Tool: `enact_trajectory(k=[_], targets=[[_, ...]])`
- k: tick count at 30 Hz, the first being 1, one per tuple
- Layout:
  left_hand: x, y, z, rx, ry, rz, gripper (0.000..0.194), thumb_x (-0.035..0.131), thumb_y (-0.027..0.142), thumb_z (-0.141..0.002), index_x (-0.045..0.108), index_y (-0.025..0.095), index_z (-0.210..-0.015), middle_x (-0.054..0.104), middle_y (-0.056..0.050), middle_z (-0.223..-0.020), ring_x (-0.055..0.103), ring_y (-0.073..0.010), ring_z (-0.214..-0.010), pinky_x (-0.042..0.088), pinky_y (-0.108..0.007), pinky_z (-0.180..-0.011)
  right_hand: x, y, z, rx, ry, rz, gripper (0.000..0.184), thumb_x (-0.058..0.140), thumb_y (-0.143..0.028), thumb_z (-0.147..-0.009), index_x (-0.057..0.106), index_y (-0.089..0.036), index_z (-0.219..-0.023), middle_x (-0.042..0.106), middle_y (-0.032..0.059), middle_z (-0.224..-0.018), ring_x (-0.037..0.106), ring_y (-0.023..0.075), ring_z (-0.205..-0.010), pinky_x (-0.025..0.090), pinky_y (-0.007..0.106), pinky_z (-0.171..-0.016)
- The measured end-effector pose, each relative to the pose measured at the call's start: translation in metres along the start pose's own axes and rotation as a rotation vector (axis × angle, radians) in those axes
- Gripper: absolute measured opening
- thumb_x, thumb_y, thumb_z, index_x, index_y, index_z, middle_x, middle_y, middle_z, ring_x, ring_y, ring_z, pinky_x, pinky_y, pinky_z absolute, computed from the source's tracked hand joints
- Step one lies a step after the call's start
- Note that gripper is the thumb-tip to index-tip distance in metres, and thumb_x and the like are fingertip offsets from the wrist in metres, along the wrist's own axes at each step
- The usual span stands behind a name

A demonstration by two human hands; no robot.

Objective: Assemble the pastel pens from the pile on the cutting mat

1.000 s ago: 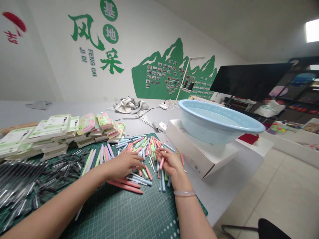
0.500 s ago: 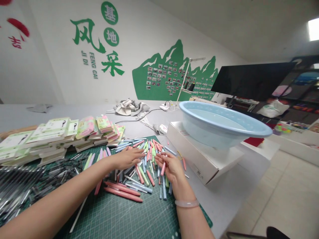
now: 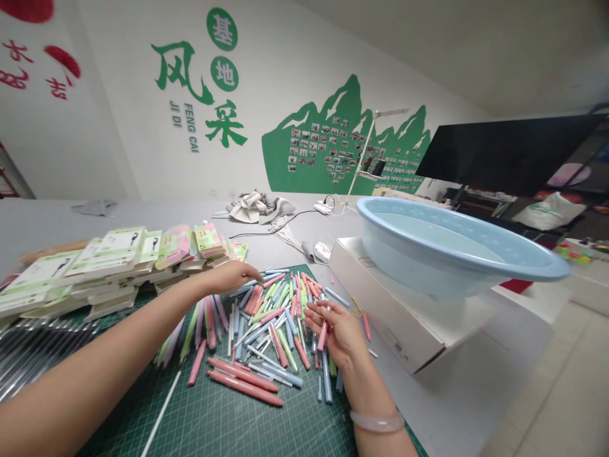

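Pink plastic shows between the thumb and fingers of the right hand point(image 3: 340, 335), which grips 1 pen barrel point(image 3: 323, 335) above the right side of the pile; the fingers cover its upper end. The left hand point(image 3: 233, 277) reaches over the far left edge of the pile, back upward and fingers bent. Its fingertips sit at some blue barrels point(image 3: 273, 280), but whether they pinch anything, I cannot tell.

The pile point(image 3: 272, 315) of pink, green and blue barrels and thin white tubes overlaps too tightly to count, lying on a green cutting mat point(image 3: 228, 431) on the desk point(image 3: 394, 381). The left forearm crosses the mat and hides part of the clear pens point(image 3: 42, 352) at the left, which the frame edge also cuts. It partly covers the purple and green barrels point(image 3: 209, 320) beside it too.

Stacked note pads point(image 3: 107, 254) run off the left edge, their small print unreadable. A blue basin point(image 3: 457, 254) rests on a white box point(image 3: 404, 324), masking much of its top.
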State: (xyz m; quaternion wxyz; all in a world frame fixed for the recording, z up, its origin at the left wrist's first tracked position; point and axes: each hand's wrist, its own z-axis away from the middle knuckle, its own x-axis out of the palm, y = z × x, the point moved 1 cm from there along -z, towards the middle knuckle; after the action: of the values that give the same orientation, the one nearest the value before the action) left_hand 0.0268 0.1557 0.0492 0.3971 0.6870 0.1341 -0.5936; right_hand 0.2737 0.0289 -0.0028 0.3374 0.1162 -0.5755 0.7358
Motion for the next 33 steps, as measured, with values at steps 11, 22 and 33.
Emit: enact_trajectory(k=[11, 22, 33], targets=[[0.024, -0.015, 0.008, 0.277, -0.096, -0.093, 0.065, 0.036, -0.004, -0.071, 0.059, 0.032, -0.119, 0.057, 0.003, -0.129, 0.051, -0.0151, -0.119, 0.034, -0.028, -0.100, 0.005, -0.002, 0.005, -0.009, -0.023, 0.063, 0.021, 0.072, -0.008, -0.062, 0.059, -0.012, -0.078, 0.072, 0.0120, -0.079, 0.069, 0.0206, -0.066, 0.057, 0.028, -0.059], [0.044, 0.052, -0.095, 0.398, 0.055, -0.007, 0.028, 0.052, 0.014, -0.079, 0.072, 0.027, -0.094, 0.073, 0.001, -0.092, 0.066, -0.0147, -0.083, 0.044, -0.019, -0.074, 0.007, 0.011, -0.003, -0.054, 0.084, -0.017, 0.021, 0.068, -0.010, -0.063, 0.056, -0.014, -0.080, 0.070, 0.0082, -0.070, 0.067, 0.0173, -0.055, 0.056, 0.027, -0.054], [0.104, 0.089, -0.204, 0.443, 0.164, -0.068, 0.020, 0.051, 0.011, -0.079, 0.069, 0.018, -0.085, 0.066, -0.009, -0.099, 0.058, -0.0213, -0.095, 0.042, -0.028, -0.082, 0.004, 0.005, -0.004, -0.139, 0.178, -0.175, 0.024, 0.071, -0.026, -0.067, 0.053, -0.017, -0.080, 0.066, 0.0036, -0.065, 0.064, 0.0161, -0.052, 0.055, 0.029, -0.052]])
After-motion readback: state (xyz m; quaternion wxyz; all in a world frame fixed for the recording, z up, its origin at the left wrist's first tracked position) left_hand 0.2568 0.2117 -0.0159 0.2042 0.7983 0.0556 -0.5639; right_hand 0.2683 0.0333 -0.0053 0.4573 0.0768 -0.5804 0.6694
